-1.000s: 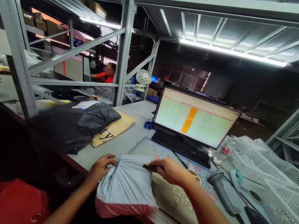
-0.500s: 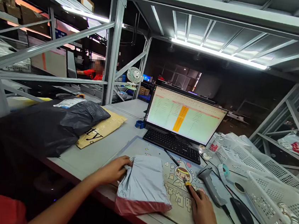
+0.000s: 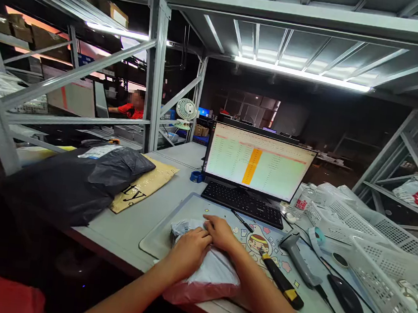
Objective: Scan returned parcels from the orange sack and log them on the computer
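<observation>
A light grey plastic mailing bag point(image 3: 215, 271) with a red lower edge lies at the front edge of the desk. My left hand point(image 3: 192, 250) rests on its upper part with fingers closed on the plastic. Right beside it, my right hand point(image 3: 219, 231) bends over the bag's far end, its fingers curled against the plastic. The fingertips of both hands are partly hidden. To the right of my right forearm, a black and yellow utility knife point(image 3: 281, 279) lies on the printed desk mat point(image 3: 164, 226).
A large black parcel point(image 3: 90, 179) and a yellow padded envelope point(image 3: 154, 180) lie on the left. Behind are a keyboard point(image 3: 241, 203) and monitor point(image 3: 256, 161). On the right are a barcode scanner point(image 3: 298, 260), mouse point(image 3: 346, 299) and white baskets point(image 3: 376, 273). Another person point(image 3: 134, 106) sits farther back.
My right hand has let go of the utility knife, which now lies on the mat, and has moved left onto the mailing bag. My left hand has shifted right over the bag.
</observation>
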Motion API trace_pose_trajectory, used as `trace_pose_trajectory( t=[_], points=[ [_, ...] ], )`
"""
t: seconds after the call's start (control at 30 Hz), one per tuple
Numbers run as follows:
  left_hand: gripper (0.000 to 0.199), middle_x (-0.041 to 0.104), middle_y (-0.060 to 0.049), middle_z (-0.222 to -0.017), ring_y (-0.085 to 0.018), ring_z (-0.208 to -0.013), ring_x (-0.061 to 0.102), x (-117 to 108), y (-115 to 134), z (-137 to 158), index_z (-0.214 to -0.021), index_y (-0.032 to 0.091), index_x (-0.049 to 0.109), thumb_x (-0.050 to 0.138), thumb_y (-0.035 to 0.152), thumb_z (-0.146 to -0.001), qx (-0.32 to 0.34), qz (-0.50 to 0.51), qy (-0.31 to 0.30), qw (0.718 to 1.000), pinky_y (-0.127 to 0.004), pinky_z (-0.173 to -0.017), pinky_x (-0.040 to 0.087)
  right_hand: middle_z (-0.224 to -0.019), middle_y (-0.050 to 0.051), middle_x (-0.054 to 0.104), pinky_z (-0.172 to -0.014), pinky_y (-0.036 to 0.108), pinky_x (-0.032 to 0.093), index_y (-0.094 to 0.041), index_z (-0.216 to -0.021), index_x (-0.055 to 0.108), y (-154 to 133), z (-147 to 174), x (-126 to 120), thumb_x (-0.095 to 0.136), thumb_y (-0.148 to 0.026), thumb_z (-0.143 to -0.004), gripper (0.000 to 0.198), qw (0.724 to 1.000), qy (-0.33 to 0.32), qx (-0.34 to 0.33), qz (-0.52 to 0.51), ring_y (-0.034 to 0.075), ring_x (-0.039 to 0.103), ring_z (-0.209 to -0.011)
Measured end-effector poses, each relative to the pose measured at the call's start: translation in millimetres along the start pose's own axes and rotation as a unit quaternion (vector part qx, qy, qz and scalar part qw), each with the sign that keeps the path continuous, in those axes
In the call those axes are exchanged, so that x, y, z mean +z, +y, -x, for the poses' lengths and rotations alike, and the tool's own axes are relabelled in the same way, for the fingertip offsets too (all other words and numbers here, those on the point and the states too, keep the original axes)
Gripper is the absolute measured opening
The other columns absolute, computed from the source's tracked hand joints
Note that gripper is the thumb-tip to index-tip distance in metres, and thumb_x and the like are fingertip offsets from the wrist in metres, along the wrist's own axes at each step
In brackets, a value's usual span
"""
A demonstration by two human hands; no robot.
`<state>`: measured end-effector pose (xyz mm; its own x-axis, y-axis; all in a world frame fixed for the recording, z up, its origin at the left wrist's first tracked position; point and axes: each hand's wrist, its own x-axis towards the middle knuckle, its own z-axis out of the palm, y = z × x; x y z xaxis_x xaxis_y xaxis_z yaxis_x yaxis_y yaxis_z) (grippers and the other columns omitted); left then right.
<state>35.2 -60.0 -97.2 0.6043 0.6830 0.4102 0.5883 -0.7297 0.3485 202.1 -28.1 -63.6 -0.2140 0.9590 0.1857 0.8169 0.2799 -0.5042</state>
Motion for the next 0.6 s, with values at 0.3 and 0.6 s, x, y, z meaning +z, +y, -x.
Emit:
trace_pose_trajectory(
  t=[0.3, 0.6],
  points=[
    [0.039, 0.078, -0.013, -0.11, -0.03, -0.11, 0.071, -7.2, 5.0, -5.5, -0.106, 0.026, 0.079, 0.043, 0.04, -0.109, 0.067, 0.062, 0.035, 0.995, -0.046, -0.108, 0.055, -0.146, 0.01, 0.072, -0.12, 0.045, 0.044, -0.023, -0.148, 0.069, 8.7, -2.9, 9.1, 0.052, -0.048, -0.107, 0.051, 0.997, -0.051, 0.01, 0.065, 0.03, 0.064, -0.14],
    [0.046, 0.073, -0.012, -0.078, -0.029, -0.074, 0.072, 9.5, 23.2, 43.5, -0.096, 0.026, 0.073, 0.045, 0.061, -0.106, 0.076, 0.042, -0.035, 0.996, -0.04, -0.075, 0.057, -0.139, 0.02, 0.071, -0.114, 0.055, 0.043, -0.019, -0.138, 0.07, -3.5, 5.4, 10.7, 0.049, -0.076, -0.102, 0.071, 0.991, -0.045, 0.028, 0.126, 0.038, 0.063, -0.135]
  ],
)
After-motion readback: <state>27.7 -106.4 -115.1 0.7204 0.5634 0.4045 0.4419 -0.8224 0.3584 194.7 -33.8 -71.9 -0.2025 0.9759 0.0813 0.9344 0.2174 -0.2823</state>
